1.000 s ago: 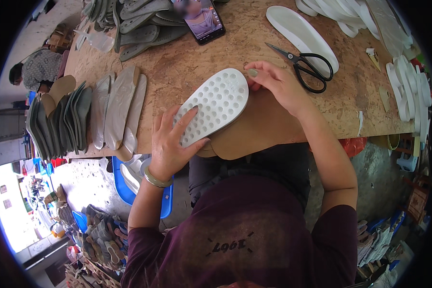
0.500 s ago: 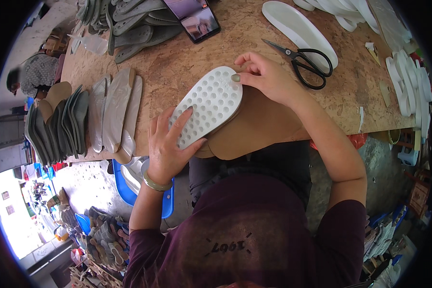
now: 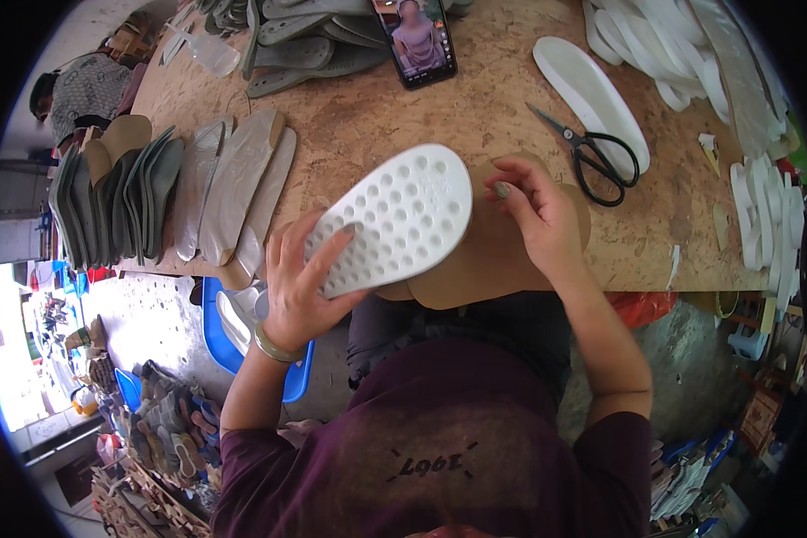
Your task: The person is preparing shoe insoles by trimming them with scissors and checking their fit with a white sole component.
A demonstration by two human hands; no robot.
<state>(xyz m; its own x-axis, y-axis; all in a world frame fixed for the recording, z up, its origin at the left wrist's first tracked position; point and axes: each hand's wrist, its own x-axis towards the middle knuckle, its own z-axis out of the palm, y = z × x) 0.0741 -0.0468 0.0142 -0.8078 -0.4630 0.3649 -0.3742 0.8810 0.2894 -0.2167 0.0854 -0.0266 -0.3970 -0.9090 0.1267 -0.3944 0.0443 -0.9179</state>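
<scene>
A white shoe sole (image 3: 410,220) with rows of round dimples is tilted up over the near edge of the table. My left hand (image 3: 303,269) grips its left end, fingers spread over the dimpled face and thumb along the lower edge. Just off the sole's right end is my right hand (image 3: 540,215), its fingers loosely bent and apart with nothing visible in them. Brown flat sheet pieces (image 3: 484,260) lie under the sole and right hand, partly hidden. To the right, black-handled scissors (image 3: 592,161) rest beside a white insole-shaped piece (image 3: 592,99).
Several grey soles stand in a row (image 3: 121,202) at the left, beside plastic-wrapped sole pieces (image 3: 238,193). A phone (image 3: 414,40) and grey footwear parts (image 3: 314,54) are at the back. White soles (image 3: 762,215) line the right. A blue bin (image 3: 215,323) is below the table; another person (image 3: 99,94) is far left.
My right hand has come off the sole's tip and moved right and down. The sole has turned flatter and its right end now tilts up in my left hand. The whole view has shifted.
</scene>
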